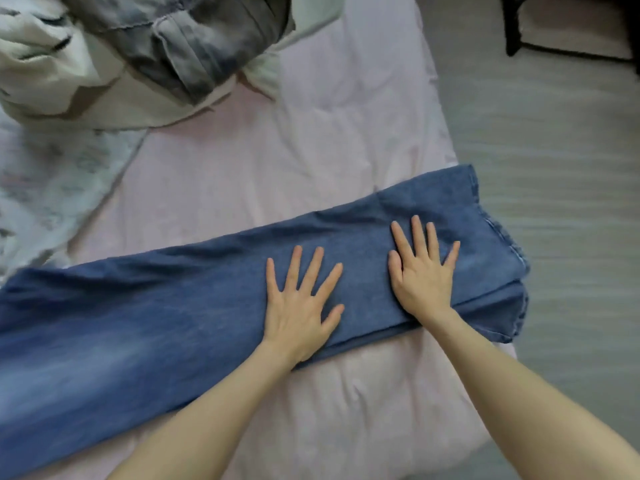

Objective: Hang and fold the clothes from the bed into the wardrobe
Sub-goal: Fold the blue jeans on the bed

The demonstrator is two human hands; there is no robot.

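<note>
A pair of blue jeans (pixel 145 320) lies flat across the pink bed (pixel 263 168), legs stacked one on the other, the hems reaching the bed's right edge. My left hand (pixel 301 303) presses flat on the middle of the legs, fingers spread. My right hand (pixel 422 268) lies flat on the denim nearer the hems, fingers also spread. Neither hand grips the cloth.
A heap of clothes sits at the bed's far left: a grey garment (pixel 187 39) on top of white and cream ones (pixel 52 74). A pale patterned cloth (pixel 52 188) lies at the left. Grey floor (pixel 554 168) runs along the right, with dark furniture legs (pixel 512 32) at the top right.
</note>
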